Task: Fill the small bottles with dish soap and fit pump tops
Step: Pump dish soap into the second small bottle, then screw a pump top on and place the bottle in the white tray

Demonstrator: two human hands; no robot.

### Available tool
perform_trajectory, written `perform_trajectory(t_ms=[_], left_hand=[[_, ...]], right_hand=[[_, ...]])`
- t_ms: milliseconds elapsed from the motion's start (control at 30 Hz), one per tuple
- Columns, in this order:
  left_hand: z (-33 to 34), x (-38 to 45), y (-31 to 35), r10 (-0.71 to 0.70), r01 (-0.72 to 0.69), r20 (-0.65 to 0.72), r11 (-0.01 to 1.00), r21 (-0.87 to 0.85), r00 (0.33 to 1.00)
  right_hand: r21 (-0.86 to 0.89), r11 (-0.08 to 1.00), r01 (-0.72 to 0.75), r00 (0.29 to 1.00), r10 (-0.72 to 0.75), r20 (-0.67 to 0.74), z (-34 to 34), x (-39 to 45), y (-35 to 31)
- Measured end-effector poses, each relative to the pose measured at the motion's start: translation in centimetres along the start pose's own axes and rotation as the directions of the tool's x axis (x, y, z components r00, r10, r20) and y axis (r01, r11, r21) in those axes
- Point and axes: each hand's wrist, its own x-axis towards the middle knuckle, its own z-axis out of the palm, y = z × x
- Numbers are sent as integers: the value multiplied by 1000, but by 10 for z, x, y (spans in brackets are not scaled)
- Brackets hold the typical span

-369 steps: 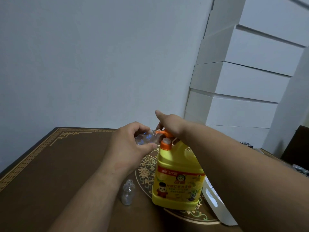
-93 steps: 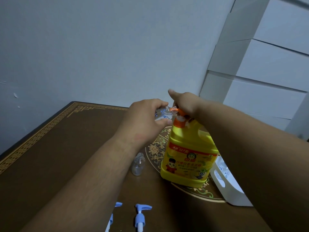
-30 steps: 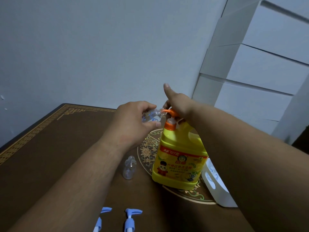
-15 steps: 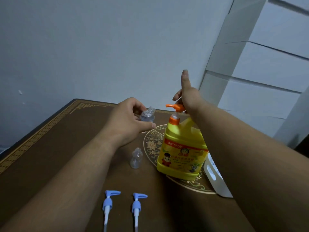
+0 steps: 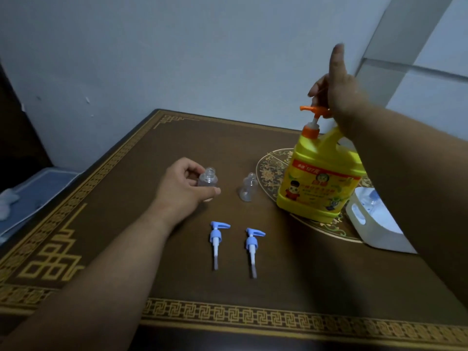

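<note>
My left hand (image 5: 182,188) grips a small clear bottle (image 5: 209,177), upright, low over the brown table (image 5: 126,178). A second small clear bottle (image 5: 247,187) stands just right of it, untouched. Two blue pump tops (image 5: 216,239) (image 5: 252,245) lie side by side nearer me. The big yellow dish soap jug (image 5: 320,177) stands at the right, its orange pump head (image 5: 314,111) raised. My right hand (image 5: 338,89) hovers right behind the pump head, forefinger pointing up; whether it touches the pump I cannot tell.
A white plastic basket (image 5: 374,231) sits right of the jug, partly behind my right forearm. White stacked boxes (image 5: 430,59) rise at the back right. A blue-grey cloth (image 5: 30,198) lies off the table's left edge. The table's front edge runs near the bottom.
My left hand has lowered the small bottle from the jug's spout down to the table, left of the other bottle. My right hand lifted off the pump head, finger raised. The view tilted down.
</note>
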Motion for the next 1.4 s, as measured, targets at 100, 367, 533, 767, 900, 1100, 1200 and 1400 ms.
perform_trajectory(t_ms=[100,367,533,767,900,1100,1200,1400], left_hand=[[4,5,-10,-6,6,17,1000,6,1000],[5,10,-17,-6,6,10,999,-47,1000],[0,15,-17,-44,38,-60,995,-91,997],[2,16,-18,-74,68,-89,995,-76,993],[7,20,-22,-85,75,-109,993,-87,990],[17,28,-20,-70,65,-137,997,-43,988],[18,28,-21,-75,72,-143,997,-26,987],[20,29,-22,-94,90,-153,995,-33,984]], right_hand=[[-38,994,104,993,-106,-56,-1,-5,0],[-454,618,641,587,-777,-229,23,-48,3],[-347,620,704,681,-728,81,77,-122,28],[-380,758,530,784,-268,559,135,-174,48],[-397,741,541,800,-308,515,145,-188,56],[-562,667,489,838,-180,516,142,-194,53],[-595,672,441,839,-75,538,145,-198,53],[-572,687,448,823,-67,565,143,-201,54]])
